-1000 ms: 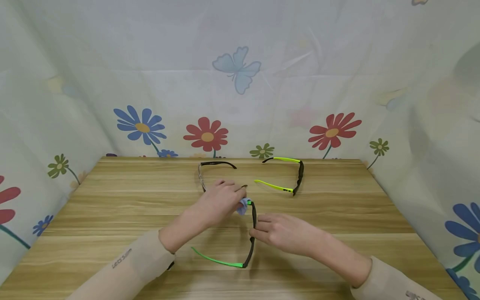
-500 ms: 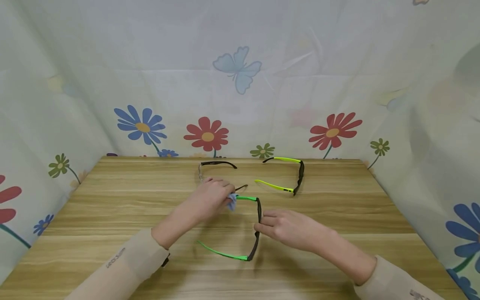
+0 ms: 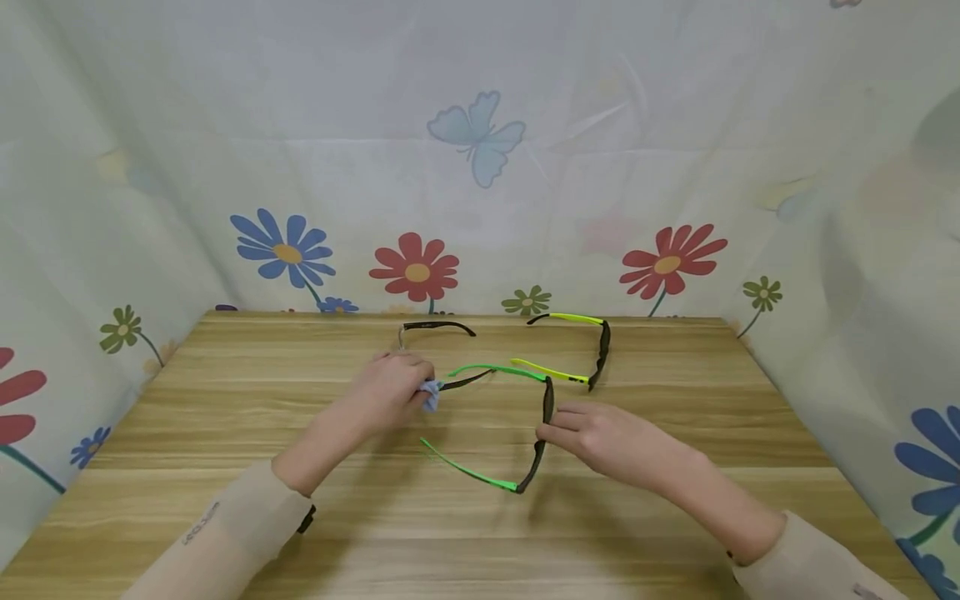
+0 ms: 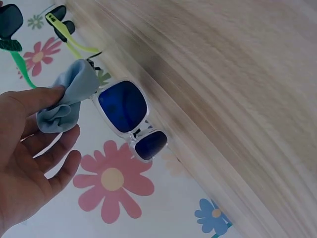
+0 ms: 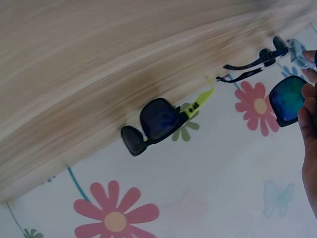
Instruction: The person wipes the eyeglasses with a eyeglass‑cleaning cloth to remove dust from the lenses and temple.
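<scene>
A crumpled light-blue cloth [image 3: 431, 396] is pinched between the thumb and fingers of my left hand [image 3: 384, 392]; the left wrist view shows this cloth [image 4: 74, 94] too. My right hand [image 3: 611, 440] grips black-fronted sunglasses [image 3: 549, 398] with green temples near the bridge, raised off the table, temples pointing left. Their lens [image 5: 287, 100] looks blue-green in the right wrist view. Behind my left hand lie clear-framed sunglasses [image 4: 123, 106] with blue lenses and black temples, partly hidden in the head view. I cannot tell whether the cloth touches them.
Black sunglasses with yellow temples [image 3: 603, 350] lie open at the back right of the wooden table [image 3: 420, 550]. A white curtain [image 3: 600, 125] printed with flowers and a butterfly stands behind the table and at both sides.
My left hand has moved left with the cloth, away from the green temple it was on. My right hand has shifted the green-templed sunglasses right and farther from me.
</scene>
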Tool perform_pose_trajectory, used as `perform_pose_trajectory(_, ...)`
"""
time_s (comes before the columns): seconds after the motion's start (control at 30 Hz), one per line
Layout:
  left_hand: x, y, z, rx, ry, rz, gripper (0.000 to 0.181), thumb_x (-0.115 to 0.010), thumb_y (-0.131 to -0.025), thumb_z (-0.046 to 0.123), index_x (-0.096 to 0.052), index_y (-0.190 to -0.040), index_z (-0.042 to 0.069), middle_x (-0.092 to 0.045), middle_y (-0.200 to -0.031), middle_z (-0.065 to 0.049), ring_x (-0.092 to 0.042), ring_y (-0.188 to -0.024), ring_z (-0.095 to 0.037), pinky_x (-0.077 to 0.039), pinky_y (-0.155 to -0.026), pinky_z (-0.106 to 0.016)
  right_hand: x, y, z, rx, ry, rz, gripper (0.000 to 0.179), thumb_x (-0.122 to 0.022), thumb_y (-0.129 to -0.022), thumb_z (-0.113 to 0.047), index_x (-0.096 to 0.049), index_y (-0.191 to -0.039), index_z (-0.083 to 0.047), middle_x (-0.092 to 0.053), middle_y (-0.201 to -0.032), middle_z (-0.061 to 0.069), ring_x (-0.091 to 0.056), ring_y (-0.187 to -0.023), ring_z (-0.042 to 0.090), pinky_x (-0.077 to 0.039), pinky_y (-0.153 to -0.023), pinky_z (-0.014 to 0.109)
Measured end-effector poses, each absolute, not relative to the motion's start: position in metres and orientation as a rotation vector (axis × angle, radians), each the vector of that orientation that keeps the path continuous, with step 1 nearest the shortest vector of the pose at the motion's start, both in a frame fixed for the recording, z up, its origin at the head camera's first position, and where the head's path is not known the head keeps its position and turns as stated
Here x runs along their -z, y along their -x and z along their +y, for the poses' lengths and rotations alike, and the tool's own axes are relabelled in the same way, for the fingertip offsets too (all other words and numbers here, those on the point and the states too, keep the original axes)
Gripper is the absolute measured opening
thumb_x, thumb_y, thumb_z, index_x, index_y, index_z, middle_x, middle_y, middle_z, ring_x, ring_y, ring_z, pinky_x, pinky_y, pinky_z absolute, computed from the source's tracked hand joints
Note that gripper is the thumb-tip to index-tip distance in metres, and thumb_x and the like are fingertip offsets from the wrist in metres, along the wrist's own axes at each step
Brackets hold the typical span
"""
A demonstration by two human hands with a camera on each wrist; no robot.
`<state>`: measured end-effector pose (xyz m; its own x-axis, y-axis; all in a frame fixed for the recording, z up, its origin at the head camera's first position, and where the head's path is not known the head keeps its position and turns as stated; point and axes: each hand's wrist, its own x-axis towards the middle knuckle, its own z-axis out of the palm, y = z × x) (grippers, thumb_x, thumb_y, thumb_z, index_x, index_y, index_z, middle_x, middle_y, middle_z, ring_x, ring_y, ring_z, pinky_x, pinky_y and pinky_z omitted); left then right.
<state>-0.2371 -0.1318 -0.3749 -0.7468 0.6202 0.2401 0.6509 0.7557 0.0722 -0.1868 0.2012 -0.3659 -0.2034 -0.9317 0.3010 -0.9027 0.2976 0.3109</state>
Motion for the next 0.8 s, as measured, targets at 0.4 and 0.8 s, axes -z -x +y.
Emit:
perform_pose_trajectory(0.4,0.375,0.233,-0.134,0.192,1.001,-2.751,0.013,-0.081,-0.091,0.017,-0.071,-0.096,0.011,-0.071,-0.095,0.001,-0.066,-0.096,-0.022,-0.050,-0.089,-0.048,0.370,0.212,0.220,-0.047,-1.538,-2.225,0.044,-0.086,-0.071,0.014,-0.073,-0.111,0.003,-0.073,-0.100,0.007,-0.070,-0.092,0.023,-0.058,-0.079,0.033)
perform_pose_trajectory(0.8,0.378,0.232,-0.138,0.167,1.012,-2.706,0.014,-0.083,-0.089,0.017,-0.072,-0.095,0.011,-0.071,-0.092,0.001,-0.065,-0.091,-0.023,-0.050,-0.082,-0.044,0.377,0.237,0.231,-0.247,-1.450,-2.384,0.028,-0.080,-0.081,0.011,-0.075,-0.108,0.004,-0.071,-0.095,0.010,-0.070,-0.088,0.023,-0.059,-0.074,0.034)
